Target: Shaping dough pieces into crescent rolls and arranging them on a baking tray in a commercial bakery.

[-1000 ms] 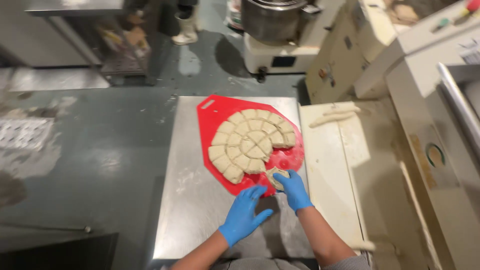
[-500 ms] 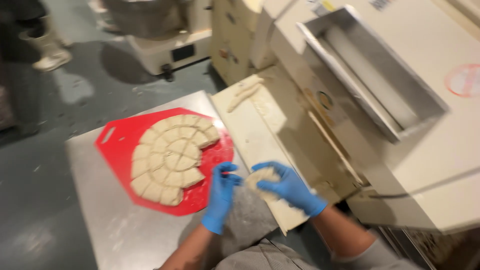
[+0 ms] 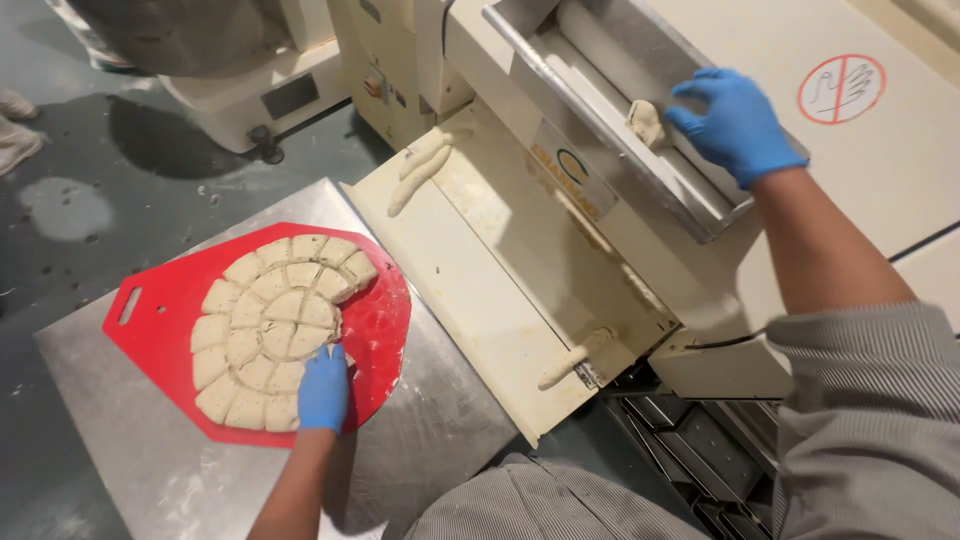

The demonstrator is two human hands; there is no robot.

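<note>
Pinching a dough piece (image 3: 645,122) in our right hand (image 3: 735,120), we hold it over the moulder's feed trough (image 3: 610,130); our left hand (image 3: 323,388) rests flat on the portioned dough (image 3: 270,330) below-left. Fingers near those rollers risk getting drawn in.

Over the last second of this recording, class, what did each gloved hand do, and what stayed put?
The right hand lifted a dough piece off the table and carried it up to the machine's metal trough. The left hand went back onto the cut dough pieces. The red board kept its place on the steel table, and the rolled dough sticks stayed on the machine's belt.
</note>
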